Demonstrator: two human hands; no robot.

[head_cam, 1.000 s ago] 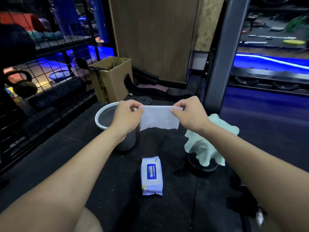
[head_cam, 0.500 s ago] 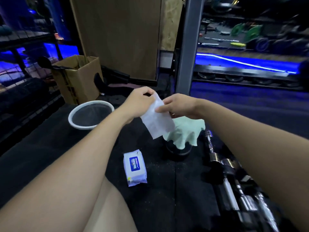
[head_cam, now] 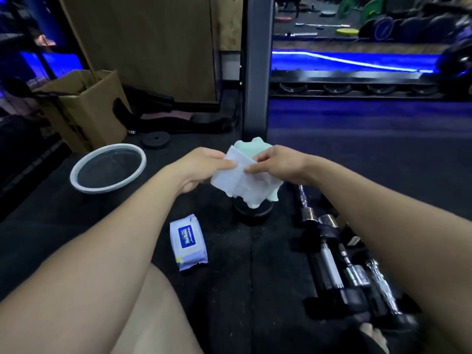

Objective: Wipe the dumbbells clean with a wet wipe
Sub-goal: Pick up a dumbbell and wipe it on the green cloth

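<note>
A white wet wipe (head_cam: 240, 183) hangs half-folded in mid-air between my two hands. My left hand (head_cam: 201, 166) pinches its left edge and my right hand (head_cam: 278, 162) pinches its upper right part. Several chrome-handled dumbbells (head_cam: 332, 264) with dark ends lie side by side on the black rubber floor at the lower right, partly hidden under my right forearm. A white and blue pack of wet wipes (head_cam: 188, 241) lies flat on the floor below my hands.
A pale green cloth (head_cam: 255, 146) drapes over a round black weight (head_cam: 251, 212) just behind the wipe. A white-rimmed basin (head_cam: 108, 167) stands at the left, a cardboard box (head_cam: 84, 108) behind it. A grey steel post (head_cam: 255, 67) rises straight ahead.
The wipe went from being stretched flat between both hands to folded and bunched. My view swung right, bringing the dumbbells into sight.
</note>
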